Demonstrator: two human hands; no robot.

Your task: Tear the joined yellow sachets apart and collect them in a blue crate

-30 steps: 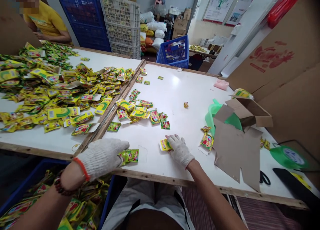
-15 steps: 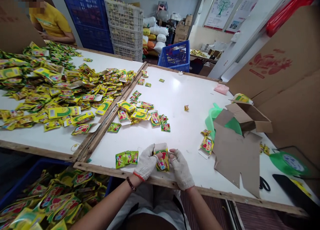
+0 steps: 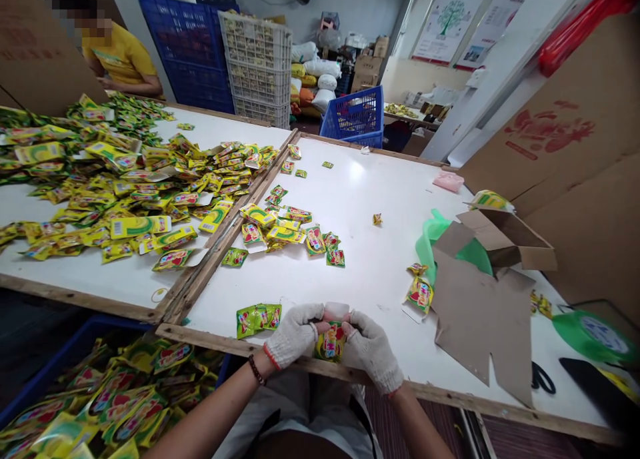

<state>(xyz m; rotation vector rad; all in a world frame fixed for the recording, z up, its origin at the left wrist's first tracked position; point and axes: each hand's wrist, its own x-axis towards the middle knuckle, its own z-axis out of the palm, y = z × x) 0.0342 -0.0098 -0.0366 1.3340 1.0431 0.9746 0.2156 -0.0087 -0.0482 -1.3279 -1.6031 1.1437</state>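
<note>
Close to the table's front edge, a small green and yellow printed carton (image 3: 330,346) stands between my hands, its pale flap raised at the top. My left hand (image 3: 296,334), in a white knit glove with bare fingertips, grips the carton's left side. From the right, my right hand (image 3: 373,349), gloved the same way, has its fingers closed on the upper edge near the flap. Just left of my left hand lie joined green sachets (image 3: 259,319). Beyond the hands sits a loose group of yellow cartons and green sachets (image 3: 283,232).
A wooden strip (image 3: 220,246) divides the white tabletop, with a large heap of cartons (image 3: 145,192) on its left. Flattened cardboard (image 3: 480,312), black-handled scissors (image 3: 543,379) and a green tape roll (image 3: 595,334) lie right. A full blue crate (image 3: 45,379) stands below left. A co-worker (image 3: 123,62) sits at far left.
My right hand has moved in from the carton's side to its upper edge by the flap. My left hand keeps hold of it. The whole view has shifted slightly.
</note>
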